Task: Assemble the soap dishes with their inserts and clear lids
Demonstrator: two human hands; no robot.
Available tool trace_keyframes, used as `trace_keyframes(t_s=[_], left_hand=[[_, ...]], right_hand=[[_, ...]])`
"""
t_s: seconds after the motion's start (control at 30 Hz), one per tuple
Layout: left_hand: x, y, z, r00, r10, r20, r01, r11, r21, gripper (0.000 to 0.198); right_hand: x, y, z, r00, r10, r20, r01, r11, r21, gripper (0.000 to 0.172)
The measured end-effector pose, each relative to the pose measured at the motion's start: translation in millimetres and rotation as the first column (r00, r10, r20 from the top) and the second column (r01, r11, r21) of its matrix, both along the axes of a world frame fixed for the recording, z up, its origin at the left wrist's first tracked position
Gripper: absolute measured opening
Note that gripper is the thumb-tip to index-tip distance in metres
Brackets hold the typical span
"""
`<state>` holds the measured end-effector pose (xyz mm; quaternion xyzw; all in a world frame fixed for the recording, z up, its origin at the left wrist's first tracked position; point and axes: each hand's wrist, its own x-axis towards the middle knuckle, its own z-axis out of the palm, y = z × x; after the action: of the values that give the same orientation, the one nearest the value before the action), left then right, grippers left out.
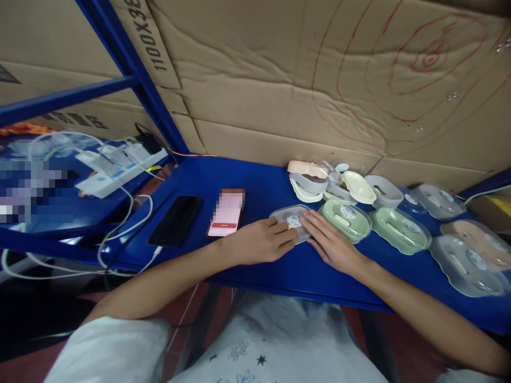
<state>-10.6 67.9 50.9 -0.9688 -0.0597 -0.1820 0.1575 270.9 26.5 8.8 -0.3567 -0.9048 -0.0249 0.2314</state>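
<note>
A clear plastic lid (pixel 279 214) of a soap dish lies on the blue table under both my hands, a round white label (pixel 294 220) on its top. My left hand (pixel 265 242) rests over the lid's near left side, fingers curled in with their tips at the label; whatever is between them is hidden. On the lid's right part my right hand (pixel 333 244) lies with its fingers stretched out flat, the fingertips beside the label. Just right of it stands a green soap dish (pixel 346 219) under a clear, labelled lid.
Another green soap dish (pixel 401 230) and grey lidded ones (pixel 467 266) line the right side. Stacked dish parts (pixel 309 183) sit against the cardboard wall (pixel 255 117). Two phones, one dark (pixel 175 221) and one lit (pixel 227 213), lie left, near a power strip (pixel 120 178) with white cables.
</note>
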Motion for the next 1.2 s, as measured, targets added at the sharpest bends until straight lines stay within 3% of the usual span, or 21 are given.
trace_keyframes(t_s=[0.17, 0.4, 0.5, 0.7, 1.03, 1.2], left_hand=[[-7.4, 18.4, -1.1, 0.994, 0.104, 0.010, -0.101, 0.975, -0.199, 0.048], [-23.8, 44.6, -1.4, 0.955, 0.293, 0.047, -0.262, 0.907, -0.329, 0.051], [-24.0, 46.8, -1.8, 0.950, 0.304, 0.069, -0.252, 0.879, -0.406, 0.046], [-23.6, 45.2, -2.5, 0.961, 0.270, 0.049, -0.226, 0.879, -0.421, 0.047], [-34.9, 57.8, 5.5, 0.927, 0.374, 0.020, -0.302, 0.777, -0.553, 0.057], [-37.1, 54.9, 2.2, 0.947, 0.320, 0.014, -0.245, 0.749, -0.615, 0.062]], right_hand=[[-1.2, -0.9, -1.1, 0.996, -0.088, -0.003, 0.088, 0.996, 0.008, 0.075], [-2.1, -0.9, -0.1, 0.998, -0.057, 0.001, 0.057, 0.997, 0.045, 0.074], [-2.2, -1.3, -0.7, 0.997, -0.073, -0.007, 0.074, 0.997, 0.025, 0.076], [-1.6, -2.3, -3.1, 0.996, -0.088, -0.017, 0.089, 0.996, 0.003, 0.077], [-2.5, -1.1, -0.2, 0.999, -0.045, 0.028, 0.045, 0.999, -0.006, 0.074], [-2.5, -0.9, -1.6, 1.000, -0.022, 0.020, 0.022, 1.000, 0.012, 0.073]])
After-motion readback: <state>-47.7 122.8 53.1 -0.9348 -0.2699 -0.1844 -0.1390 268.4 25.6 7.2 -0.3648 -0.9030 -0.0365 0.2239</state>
